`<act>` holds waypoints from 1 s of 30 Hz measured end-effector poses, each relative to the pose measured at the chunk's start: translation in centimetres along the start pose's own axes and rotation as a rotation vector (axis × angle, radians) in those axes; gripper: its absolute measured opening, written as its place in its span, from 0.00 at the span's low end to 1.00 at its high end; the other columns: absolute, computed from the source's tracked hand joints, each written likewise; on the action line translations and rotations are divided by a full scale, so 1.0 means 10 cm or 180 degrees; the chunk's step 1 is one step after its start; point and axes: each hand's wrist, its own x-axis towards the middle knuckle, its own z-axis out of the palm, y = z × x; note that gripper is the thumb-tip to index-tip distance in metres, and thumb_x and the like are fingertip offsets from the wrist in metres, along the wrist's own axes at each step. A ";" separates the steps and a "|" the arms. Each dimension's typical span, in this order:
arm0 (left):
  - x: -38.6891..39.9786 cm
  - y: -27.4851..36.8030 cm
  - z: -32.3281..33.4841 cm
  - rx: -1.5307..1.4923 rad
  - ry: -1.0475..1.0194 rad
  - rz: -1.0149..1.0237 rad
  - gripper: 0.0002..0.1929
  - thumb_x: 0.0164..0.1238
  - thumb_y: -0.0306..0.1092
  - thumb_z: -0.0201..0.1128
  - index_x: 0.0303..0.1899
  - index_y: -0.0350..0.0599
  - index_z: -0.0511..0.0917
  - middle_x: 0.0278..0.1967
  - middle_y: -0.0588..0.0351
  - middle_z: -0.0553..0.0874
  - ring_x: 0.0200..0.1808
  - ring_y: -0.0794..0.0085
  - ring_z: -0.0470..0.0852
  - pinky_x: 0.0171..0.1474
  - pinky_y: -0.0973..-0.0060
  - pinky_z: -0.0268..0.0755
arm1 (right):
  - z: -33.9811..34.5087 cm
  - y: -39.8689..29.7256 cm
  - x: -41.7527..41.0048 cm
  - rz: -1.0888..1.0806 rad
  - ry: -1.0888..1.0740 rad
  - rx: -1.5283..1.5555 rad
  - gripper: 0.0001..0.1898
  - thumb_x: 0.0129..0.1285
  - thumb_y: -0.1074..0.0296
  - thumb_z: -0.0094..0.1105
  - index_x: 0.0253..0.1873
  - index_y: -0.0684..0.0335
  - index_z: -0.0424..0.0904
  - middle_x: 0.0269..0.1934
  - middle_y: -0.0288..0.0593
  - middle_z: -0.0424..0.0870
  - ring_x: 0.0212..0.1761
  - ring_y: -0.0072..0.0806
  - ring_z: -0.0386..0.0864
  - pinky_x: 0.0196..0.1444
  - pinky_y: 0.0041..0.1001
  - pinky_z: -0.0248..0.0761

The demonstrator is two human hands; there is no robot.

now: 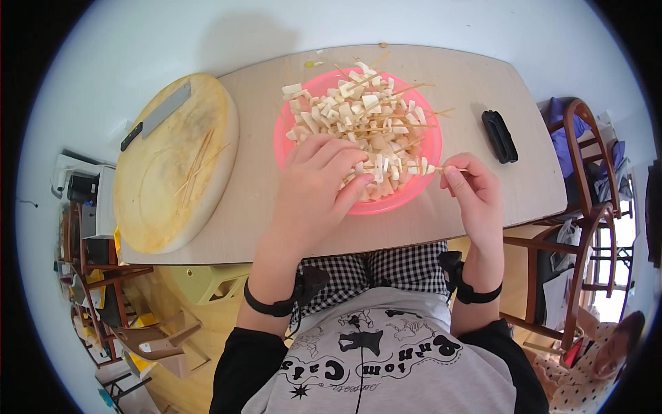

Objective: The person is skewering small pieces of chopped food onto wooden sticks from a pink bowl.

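My right hand (pixel 470 189) pinches the end of a thin bamboo skewer (pixel 439 168) at the right rim of a pink plastic bowl (pixel 362 208). White chunks of food are threaded along this skewer, which lies across the front of the bowl. At its left part, my left hand (pixel 320 186) has its thumb and fingers around the white pieces; the fingertips are partly hidden, so its grip is unclear. The bowl is heaped with white cut pieces (pixel 331 111), many on skewers whose bare ends stick out to the right and top.
On the left of the table (pixel 258 222), a round wooden chopping board (pixel 150 217) bears a cleaver (pixel 166 109) and several bare skewers (pixel 195 168). A black plastic tray (pixel 499 136) lies at right. Wooden chairs (pixel 579 155) and a seated person (pixel 595 362) are on the right; a green stool (pixel 207 282) stands below.
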 end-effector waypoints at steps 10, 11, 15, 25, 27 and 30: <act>0.01 0.00 -0.02 0.0282 -0.0121 0.0164 0.10 0.56 0.28 0.65 0.41 0.43 0.77 0.44 0.56 0.83 0.53 0.58 0.76 0.56 0.64 0.67 | -0.05 0.07 0.02 -0.0072 0.0058 0.0072 0.04 0.68 0.74 0.58 0.40 0.69 0.79 0.30 0.31 0.77 0.32 0.13 0.71 0.35 0.16 0.64; 0.00 0.00 -0.03 0.0349 -0.0127 0.0176 0.10 0.57 0.28 0.64 0.41 0.43 0.77 0.44 0.56 0.82 0.53 0.59 0.76 0.56 0.64 0.66 | -0.05 0.07 0.03 -0.0074 0.0057 0.0075 0.04 0.68 0.74 0.58 0.40 0.69 0.79 0.30 0.31 0.77 0.32 0.13 0.71 0.35 0.16 0.64; -0.01 -0.01 0.02 0.0594 -0.0141 0.0171 0.09 0.58 0.28 0.61 0.41 0.43 0.76 0.44 0.57 0.81 0.54 0.60 0.76 0.56 0.64 0.65 | -0.03 0.01 0.03 0.0138 0.0033 -0.0099 0.06 0.68 0.73 0.59 0.37 0.69 0.80 0.28 0.30 0.76 0.29 0.13 0.70 0.32 0.15 0.63; -0.02 -0.01 0.04 0.0750 -0.0126 0.0112 0.07 0.57 0.27 0.58 0.38 0.43 0.74 0.44 0.58 0.79 0.54 0.62 0.75 0.55 0.64 0.63 | -0.02 0.06 0.04 0.0352 -0.0088 -0.0068 0.06 0.69 0.71 0.58 0.37 0.65 0.80 0.28 0.30 0.80 0.30 0.11 0.72 0.29 0.15 0.62; -0.02 -0.02 0.06 0.1028 0.0029 0.0242 0.10 0.54 0.32 0.62 0.38 0.46 0.75 0.43 0.59 0.79 0.52 0.65 0.76 0.52 0.63 0.65 | -0.02 0.04 0.03 0.0388 -0.0123 -0.0038 0.05 0.69 0.72 0.56 0.39 0.65 0.80 0.30 0.32 0.80 0.29 0.12 0.72 0.29 0.15 0.63; -0.06 -0.13 0.01 0.1293 0.0048 -0.0215 0.10 0.54 0.33 0.62 0.39 0.46 0.75 0.44 0.59 0.80 0.53 0.65 0.76 0.53 0.63 0.64 | -0.16 0.09 0.05 0.0336 0.0074 0.0015 0.05 0.68 0.74 0.55 0.42 0.65 0.80 0.33 0.34 0.82 0.30 0.14 0.74 0.29 0.15 0.64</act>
